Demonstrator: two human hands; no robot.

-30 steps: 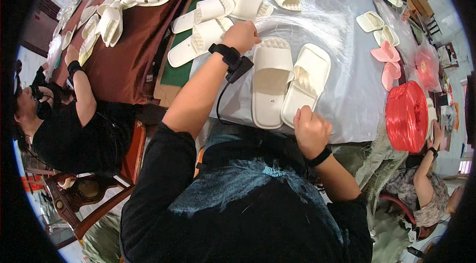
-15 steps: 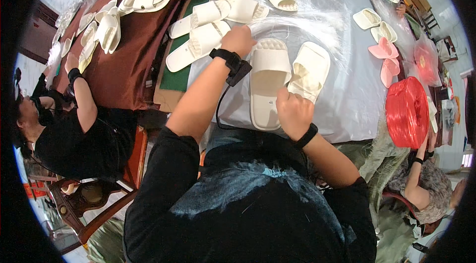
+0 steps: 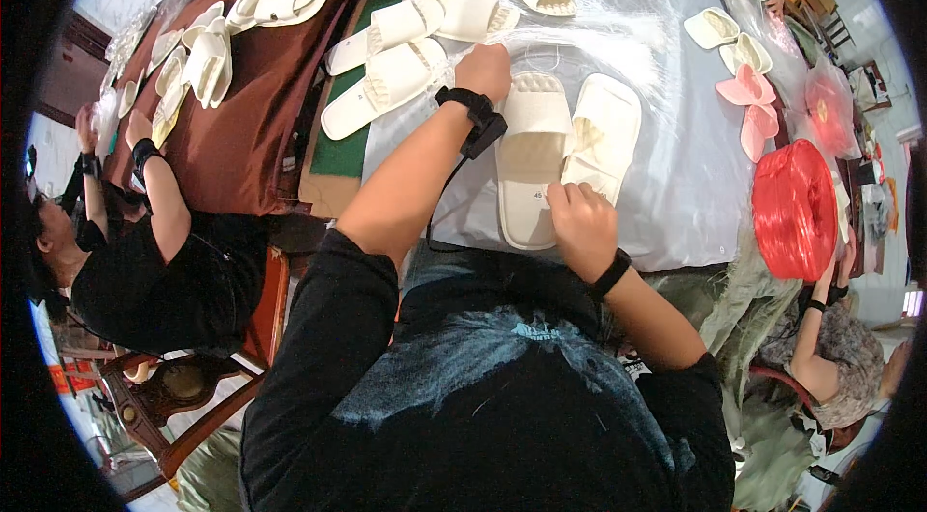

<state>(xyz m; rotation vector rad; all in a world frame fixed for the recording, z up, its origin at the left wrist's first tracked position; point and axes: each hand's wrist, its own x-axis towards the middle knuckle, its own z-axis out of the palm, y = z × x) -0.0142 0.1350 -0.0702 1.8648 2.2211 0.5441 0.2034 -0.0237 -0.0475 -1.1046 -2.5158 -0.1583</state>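
Two white slippers lay at the centre of the frame, toes up-frame. The left slipper carried a short dark printed number on its smooth insole; beyond its plain, wide strap the footbed was moulded into rounded bumps. The right slipper sat aslant just beside it. My right hand was curled over the lower end of the right slipper, knuckles up; I cannot tell what its fingertips pinched. My left hand was bent in beside the left slipper's upper end, fingers folded and tips hidden, so its grip was unclear too.

Beneath everything, the worktop wore a glossy grey plastic sheet, slightly creased. Fine clear strands fanned out above the pair. More white slippers overlapped at upper left, partly over a flat green mat. Toward the right stood a shiny red roll of ribbed, wound plastic, below smooth pink slippers. Pale blue lettering marked my black shirt.
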